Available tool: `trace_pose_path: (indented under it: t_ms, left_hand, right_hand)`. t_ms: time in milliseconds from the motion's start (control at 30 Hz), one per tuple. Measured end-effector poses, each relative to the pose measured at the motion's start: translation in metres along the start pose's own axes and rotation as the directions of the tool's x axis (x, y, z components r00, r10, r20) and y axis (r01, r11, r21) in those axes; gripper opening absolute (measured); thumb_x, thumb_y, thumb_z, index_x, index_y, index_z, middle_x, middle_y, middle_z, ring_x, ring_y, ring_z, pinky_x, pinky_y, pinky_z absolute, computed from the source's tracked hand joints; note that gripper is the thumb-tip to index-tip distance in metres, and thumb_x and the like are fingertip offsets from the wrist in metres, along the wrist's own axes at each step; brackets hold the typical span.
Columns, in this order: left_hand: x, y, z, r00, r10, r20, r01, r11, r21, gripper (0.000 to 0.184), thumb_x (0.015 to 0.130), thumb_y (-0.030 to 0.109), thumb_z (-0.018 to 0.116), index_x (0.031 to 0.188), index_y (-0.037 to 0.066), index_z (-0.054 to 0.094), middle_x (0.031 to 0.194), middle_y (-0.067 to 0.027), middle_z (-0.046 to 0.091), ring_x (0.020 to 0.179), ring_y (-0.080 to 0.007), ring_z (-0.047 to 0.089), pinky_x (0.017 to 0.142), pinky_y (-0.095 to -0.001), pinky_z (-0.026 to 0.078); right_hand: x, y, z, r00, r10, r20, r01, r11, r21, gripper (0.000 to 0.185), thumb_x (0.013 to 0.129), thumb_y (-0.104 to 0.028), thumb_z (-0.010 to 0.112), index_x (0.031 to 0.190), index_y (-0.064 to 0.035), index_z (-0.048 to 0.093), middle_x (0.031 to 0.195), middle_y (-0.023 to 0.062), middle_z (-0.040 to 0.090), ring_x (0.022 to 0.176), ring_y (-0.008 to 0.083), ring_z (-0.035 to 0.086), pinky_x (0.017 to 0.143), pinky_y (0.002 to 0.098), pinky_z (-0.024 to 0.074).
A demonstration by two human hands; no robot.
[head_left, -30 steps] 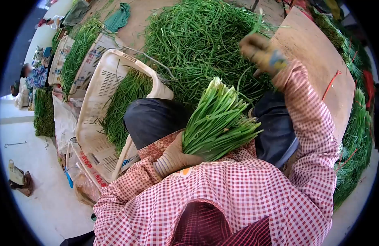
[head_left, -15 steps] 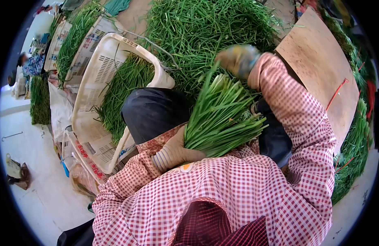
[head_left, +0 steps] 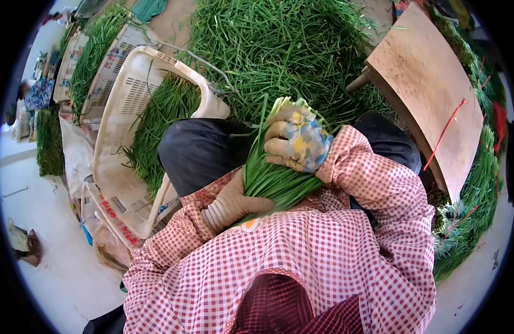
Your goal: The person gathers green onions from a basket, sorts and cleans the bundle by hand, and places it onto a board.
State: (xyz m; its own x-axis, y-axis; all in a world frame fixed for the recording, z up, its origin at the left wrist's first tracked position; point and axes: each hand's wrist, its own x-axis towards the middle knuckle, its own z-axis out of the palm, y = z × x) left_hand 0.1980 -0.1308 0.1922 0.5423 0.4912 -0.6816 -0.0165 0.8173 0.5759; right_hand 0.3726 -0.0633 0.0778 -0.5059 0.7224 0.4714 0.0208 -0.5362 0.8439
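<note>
A bunch of garlic chives (head_left: 282,186) lies across my lap, its pale stem ends pointing away from me. My left hand (head_left: 235,201), in a beige glove with a striped cuff, is closed round the leafy lower part. Over the upper part, near the stem ends, is my right hand (head_left: 301,142), in a glove with blue and yellow patches. Its fingers curl round the stems; the fingertips of the left hand are partly hidden under the leaves.
A large heap of loose chives (head_left: 279,50) covers the floor ahead. A white plastic basket (head_left: 115,125) with more chives tilts at my left knee. On the right a brown board (head_left: 435,83) carries a red tie (head_left: 446,133), with stacked greens (head_left: 479,217) beyond it.
My right hand has come down from the heap's edge onto the upper part of the bunch and closed round it. The spread leaves are gathered tighter. My left hand keeps its hold.
</note>
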Motion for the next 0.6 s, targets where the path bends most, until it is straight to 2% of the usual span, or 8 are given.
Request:
trace_pose_path:
  t_ms: [33, 133, 200, 267, 333, 433, 500, 600]
  left_hand:
    - [0.001, -0.002, -0.002, 0.999, 0.036, 0.003, -0.036, 0.998, 0.056, 0.089, 0.067, -0.006, 0.074, 0.142, 0.004, 0.027, 0.132, -0.0094, 0.049, 0.121, -0.0211, 0.047, 0.104, -0.0352, 0.037]
    - [0.001, -0.006, -0.002, 0.997, 0.076, 0.012, -0.077, 0.991, 0.113, 0.093, 0.065, -0.005, 0.076, 0.143, 0.004, 0.026, 0.134, -0.0090, 0.047, 0.122, -0.0211, 0.046, 0.105, -0.0355, 0.036]
    - [0.000, -0.006, -0.001, 0.998, 0.066, -0.007, -0.064, 0.984, 0.164, 0.094, 0.065, -0.004, 0.078, 0.143, 0.005, 0.026, 0.135, -0.0090, 0.047, 0.124, -0.0207, 0.045, 0.105, -0.0352, 0.036]
    - [-0.002, -0.011, 0.000, 0.992, 0.116, -0.043, -0.108, 0.982, 0.156, 0.095, 0.063, 0.001, 0.082, 0.141, 0.004, 0.028, 0.132, -0.0095, 0.049, 0.121, -0.0209, 0.046, 0.104, -0.0353, 0.037]
    - [-0.005, -0.019, -0.006, 0.982, 0.171, -0.079, -0.156, 0.974, 0.161, 0.097, 0.060, 0.005, 0.085, 0.140, 0.002, 0.030, 0.129, -0.0101, 0.051, 0.119, -0.0210, 0.048, 0.103, -0.0355, 0.038]
    - [-0.009, -0.030, -0.018, 0.964, 0.251, -0.083, -0.213, 0.924, 0.316, 0.101, 0.060, 0.011, 0.088, 0.141, 0.004, 0.029, 0.131, -0.0098, 0.049, 0.120, -0.0212, 0.047, 0.103, -0.0346, 0.038]
    - [-0.013, -0.030, -0.015, 0.957, 0.267, -0.116, -0.221, 0.925, 0.309, 0.102, 0.059, 0.012, 0.088, 0.141, 0.004, 0.028, 0.131, -0.0099, 0.048, 0.120, -0.0213, 0.047, 0.102, -0.0346, 0.038]
    - [-0.010, -0.038, -0.019, 0.945, 0.298, -0.135, -0.229, 0.898, 0.377, 0.104, 0.059, 0.015, 0.089, 0.141, 0.003, 0.027, 0.131, -0.0102, 0.048, 0.119, -0.0213, 0.048, 0.101, -0.0348, 0.040]
  right_hand:
    - [0.005, -0.004, -0.004, 0.985, 0.172, -0.021, -0.142, 0.732, -0.666, 0.042, 0.083, -0.047, 0.063, 0.104, -0.0111, 0.063, 0.113, 0.0073, 0.058, 0.105, 0.0254, 0.056, 0.096, 0.0495, 0.0373]
    - [-0.001, -0.002, 0.017, 0.981, -0.193, 0.000, 0.020, 0.102, -0.995, 0.028, 0.088, -0.035, 0.059, 0.099, -0.0095, 0.061, 0.100, 0.0068, 0.059, 0.092, 0.0205, 0.056, 0.079, 0.0381, 0.0437]
    - [0.003, 0.008, 0.037, 0.909, -0.389, 0.152, -0.008, -0.379, -0.926, 0.019, 0.091, -0.026, 0.057, 0.096, -0.0084, 0.060, 0.091, 0.0064, 0.060, 0.083, 0.0173, 0.057, 0.067, 0.0305, 0.0480]
    - [0.021, 0.027, 0.077, 0.791, -0.452, 0.414, -0.333, -0.884, -0.328, 0.022, 0.094, -0.028, 0.055, 0.096, -0.0069, 0.059, 0.086, 0.0057, 0.060, 0.079, 0.0154, 0.057, 0.067, 0.0276, 0.0491]
    - [0.028, 0.022, 0.114, 0.695, -0.338, 0.634, -0.436, -0.900, -0.001, 0.026, 0.095, -0.032, 0.054, 0.098, -0.0064, 0.060, 0.081, 0.0020, 0.059, 0.072, 0.0131, 0.054, 0.062, 0.0252, 0.0481]
    - [0.011, -0.008, 0.194, 0.264, -0.537, 0.801, -0.577, -0.753, -0.315, 0.029, 0.093, -0.033, 0.059, 0.107, -0.0074, 0.059, 0.075, -0.0024, 0.057, 0.065, 0.0084, 0.052, 0.059, 0.0219, 0.0486]
    - [0.010, 0.010, 0.203, 0.180, -0.909, 0.377, -0.287, -0.415, -0.863, 0.029, 0.093, -0.026, 0.057, 0.115, -0.0070, 0.053, 0.079, -0.0010, 0.057, 0.063, 0.0091, 0.052, 0.058, 0.0242, 0.0518]
    - [-0.008, -0.007, 0.170, 0.511, -0.843, -0.166, -0.732, -0.325, -0.599, 0.043, 0.089, -0.037, 0.057, 0.117, -0.0044, 0.048, 0.086, 0.0049, 0.054, 0.070, 0.0149, 0.053, 0.059, 0.0260, 0.0500]
